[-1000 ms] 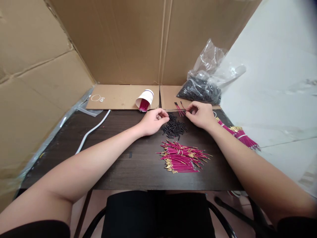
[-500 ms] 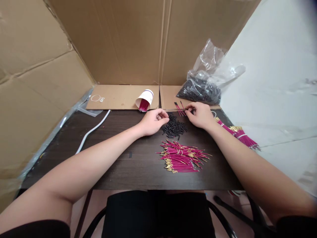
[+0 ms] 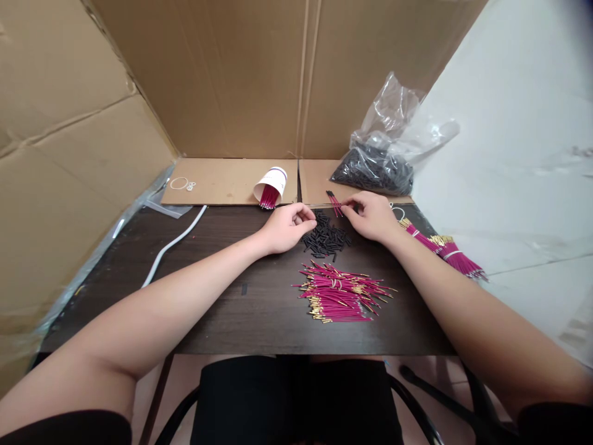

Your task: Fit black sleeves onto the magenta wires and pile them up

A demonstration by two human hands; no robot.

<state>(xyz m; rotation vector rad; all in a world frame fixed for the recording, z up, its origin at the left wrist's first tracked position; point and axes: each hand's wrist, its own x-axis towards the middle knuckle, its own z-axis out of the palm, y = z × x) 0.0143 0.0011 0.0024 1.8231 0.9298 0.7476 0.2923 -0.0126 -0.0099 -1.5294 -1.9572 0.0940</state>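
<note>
The left hand [image 3: 286, 228] rests at the near left of the pile of black tubes [image 3: 328, 240], fingers curled; whether they pinch one cannot be told. The tubes look light and apt to roll, best taken mid-length. Just beyond lie a few black-tipped pink wires [image 3: 334, 203], probably light and bendy, best held near the tip. The right hand [image 3: 374, 216] is beside them, fingertips bunched, their grip unclear.

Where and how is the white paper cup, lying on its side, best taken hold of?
Probably around the outer wall of the white paper cup, from above: it lies on its side, mouth facing the camera, with thin magenta wires in the opening and its upper wall exposed.
</note>
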